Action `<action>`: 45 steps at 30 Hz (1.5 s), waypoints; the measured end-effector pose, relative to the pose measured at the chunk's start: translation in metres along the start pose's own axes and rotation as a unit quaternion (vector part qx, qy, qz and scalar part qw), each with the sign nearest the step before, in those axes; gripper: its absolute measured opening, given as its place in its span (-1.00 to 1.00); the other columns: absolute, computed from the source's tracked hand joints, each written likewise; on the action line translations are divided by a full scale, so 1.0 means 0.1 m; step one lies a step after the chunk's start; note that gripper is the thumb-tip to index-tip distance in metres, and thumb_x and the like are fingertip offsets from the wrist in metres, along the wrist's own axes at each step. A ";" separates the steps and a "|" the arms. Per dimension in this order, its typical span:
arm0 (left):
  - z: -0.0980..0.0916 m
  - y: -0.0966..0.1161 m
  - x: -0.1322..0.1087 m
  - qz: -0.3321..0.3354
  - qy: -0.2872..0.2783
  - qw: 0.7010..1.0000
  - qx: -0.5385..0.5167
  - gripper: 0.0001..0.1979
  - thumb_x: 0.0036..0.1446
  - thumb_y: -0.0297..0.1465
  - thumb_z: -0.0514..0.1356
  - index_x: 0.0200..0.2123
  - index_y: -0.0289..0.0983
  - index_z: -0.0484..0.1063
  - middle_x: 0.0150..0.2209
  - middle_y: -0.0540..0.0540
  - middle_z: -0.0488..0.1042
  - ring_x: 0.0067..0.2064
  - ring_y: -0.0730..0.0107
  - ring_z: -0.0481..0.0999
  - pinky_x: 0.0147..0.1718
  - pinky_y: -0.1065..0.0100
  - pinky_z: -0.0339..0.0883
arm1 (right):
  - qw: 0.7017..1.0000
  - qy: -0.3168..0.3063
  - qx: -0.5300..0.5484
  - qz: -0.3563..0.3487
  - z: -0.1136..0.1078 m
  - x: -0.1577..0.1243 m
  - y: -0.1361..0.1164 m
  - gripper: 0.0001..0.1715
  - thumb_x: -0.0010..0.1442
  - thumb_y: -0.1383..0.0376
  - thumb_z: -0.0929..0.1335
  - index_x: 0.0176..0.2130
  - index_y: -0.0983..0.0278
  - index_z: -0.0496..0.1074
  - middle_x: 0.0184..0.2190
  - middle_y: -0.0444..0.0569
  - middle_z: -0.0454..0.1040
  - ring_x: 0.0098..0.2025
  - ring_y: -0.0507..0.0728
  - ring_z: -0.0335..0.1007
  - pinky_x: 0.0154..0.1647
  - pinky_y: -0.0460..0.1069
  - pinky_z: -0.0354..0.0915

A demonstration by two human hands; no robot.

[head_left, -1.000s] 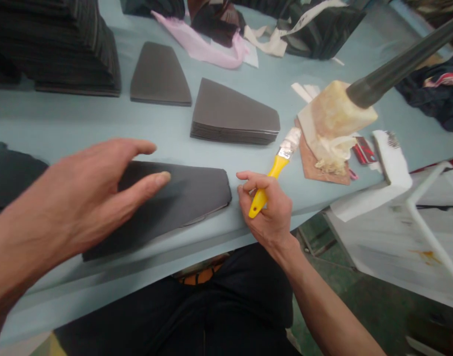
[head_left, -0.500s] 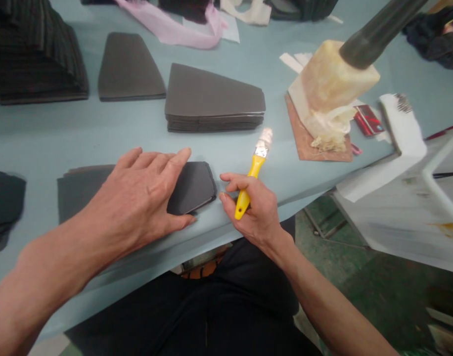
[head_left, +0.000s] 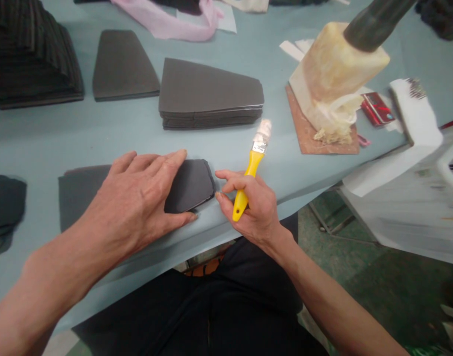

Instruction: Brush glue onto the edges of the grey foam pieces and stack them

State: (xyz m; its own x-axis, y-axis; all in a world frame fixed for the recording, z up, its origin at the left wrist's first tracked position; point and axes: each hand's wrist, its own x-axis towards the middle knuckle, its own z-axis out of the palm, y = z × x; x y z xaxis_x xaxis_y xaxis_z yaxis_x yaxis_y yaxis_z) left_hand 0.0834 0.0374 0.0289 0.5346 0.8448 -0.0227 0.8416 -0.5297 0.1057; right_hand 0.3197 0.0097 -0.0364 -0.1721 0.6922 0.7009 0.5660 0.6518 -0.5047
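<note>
Dark grey panel (head_left: 191,185) flat near the front edge of the pale blue surface (head_left: 100,136), rounded narrow end pointing right, just beside the right hand (head_left: 254,210). Pinned under the left hand (head_left: 137,202): palm down, fingers (head_left: 167,160) spread and laid flat, thumb along the near rim, gripping nothing. Right hand closed round the yellow handle of a brush (head_left: 253,160), forefinger and thumb reaching to the panel's rounded corner, touching it or only just beside it, hard to tell; whitish bristles aimed away. Best done, at a guess, with even weight through the whole palm to stop the sheet sliding or bowing, a light pinch at the corner rather than a tug, and the brush head kept off the panel meanwhile. Matte, soft-looking, foam-like sheet; thin, tapered, round-cornered; probably limp and easy to crease; possibly more than one layer. Farther back, a neat stack of like panels (head_left: 207,91), a single one (head_left: 122,64), a tall dark pile (head_left: 29,54) at far left. To the right, a yellowish crusted block (head_left: 334,69) on a brown board (head_left: 304,136), lumpy with dried drips.
</note>
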 end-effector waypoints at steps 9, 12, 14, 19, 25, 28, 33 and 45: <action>0.04 0.00 -0.02 0.013 0.024 1.000 0.013 -0.16 0.10 -0.07 0.41 0.37 -0.16 0.22 0.37 -0.35 0.47 0.30 -0.35 0.50 0.30 -0.29 0.37 | 1.000 -0.007 0.013 0.000 0.01 0.05 0.01 -0.70 0.30 0.46 0.43 -0.09 0.10 0.36 -0.17 -0.11 0.72 0.02 0.18 0.73 0.06 0.09 0.59; 0.04 0.01 -0.03 0.016 0.021 1.000 0.014 -0.14 0.11 -0.07 0.42 0.38 -0.22 0.21 0.37 -0.38 0.46 0.30 -0.36 0.49 0.30 -0.29 0.38 | 1.000 -0.008 0.006 0.002 0.01 0.07 0.02 -0.72 0.31 0.44 0.44 -0.10 0.10 0.36 -0.19 -0.12 0.72 0.02 0.18 0.74 0.05 0.09 0.61; 0.04 0.02 -0.03 0.013 0.026 1.000 0.010 -0.10 0.11 -0.05 0.40 0.41 -0.22 0.17 0.38 -0.39 0.44 0.33 -0.38 0.47 0.32 -0.32 0.35 | 1.000 -0.007 0.000 0.000 0.01 0.08 0.04 -0.74 0.33 0.42 0.44 -0.11 0.11 0.36 -0.19 -0.11 0.72 0.03 0.18 0.74 0.06 0.09 0.61; 0.04 0.05 -0.04 0.001 0.027 1.000 -0.006 -0.09 0.13 -0.03 0.31 0.45 -0.23 0.16 0.33 -0.41 0.47 0.34 -0.40 0.46 0.44 -0.38 0.21 | 1.000 -0.009 0.000 0.002 0.01 0.09 0.06 -0.76 0.33 0.41 0.44 -0.11 0.13 0.35 -0.15 -0.05 0.73 0.03 0.18 0.74 0.05 0.10 0.62; 0.04 0.07 -0.02 0.007 0.043 0.999 -0.013 -0.11 0.14 -0.05 0.31 0.44 -0.32 0.20 0.28 -0.42 0.49 0.34 -0.36 0.46 0.46 -0.34 0.18 | 1.000 -0.015 0.003 0.004 0.01 0.06 0.07 -0.76 0.33 0.40 0.44 -0.10 0.12 0.35 -0.13 -0.04 0.73 0.02 0.17 0.74 0.05 0.08 0.63; 0.06 0.07 -0.02 0.002 0.044 0.999 -0.017 -0.12 0.13 -0.05 0.32 0.43 -0.29 0.23 0.27 -0.39 0.51 0.34 -0.34 0.47 0.47 -0.33 0.17 | 1.000 -0.020 0.005 0.007 0.01 0.05 0.07 -0.76 0.34 0.41 0.45 -0.10 0.13 0.35 -0.12 -0.03 0.73 0.03 0.17 0.74 0.06 0.08 0.62; 0.07 0.04 -0.02 0.012 0.034 0.999 -0.039 -0.22 0.15 0.00 0.28 0.37 -0.18 0.30 0.40 -0.30 0.43 0.38 -0.36 0.43 0.46 -0.41 0.14 | 1.000 -0.016 0.006 0.005 0.01 0.06 0.07 -0.78 0.35 0.40 0.44 -0.12 0.14 0.36 -0.13 -0.03 0.73 0.01 0.17 0.74 0.06 0.08 0.62; 0.07 0.03 -0.10 -0.014 0.057 0.995 -0.074 -0.06 0.17 -0.11 0.37 0.48 -0.23 0.04 0.36 -0.37 0.43 0.38 -0.38 0.41 0.39 -0.38 0.24 | 0.997 -0.061 0.019 -0.051 0.00 0.27 0.06 -0.71 0.30 0.26 0.50 -0.10 0.14 0.34 -0.02 0.07 0.73 0.06 0.21 0.69 0.10 0.13 0.55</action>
State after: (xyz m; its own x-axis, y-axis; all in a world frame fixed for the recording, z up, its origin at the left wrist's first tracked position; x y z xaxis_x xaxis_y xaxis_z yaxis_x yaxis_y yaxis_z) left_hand 0.0818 0.0270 0.0223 0.4910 0.8670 0.0847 0.8311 -0.4953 0.2530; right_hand 0.3178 0.0320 -0.0206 -0.3243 0.6532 0.6842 0.5109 0.7297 -0.4544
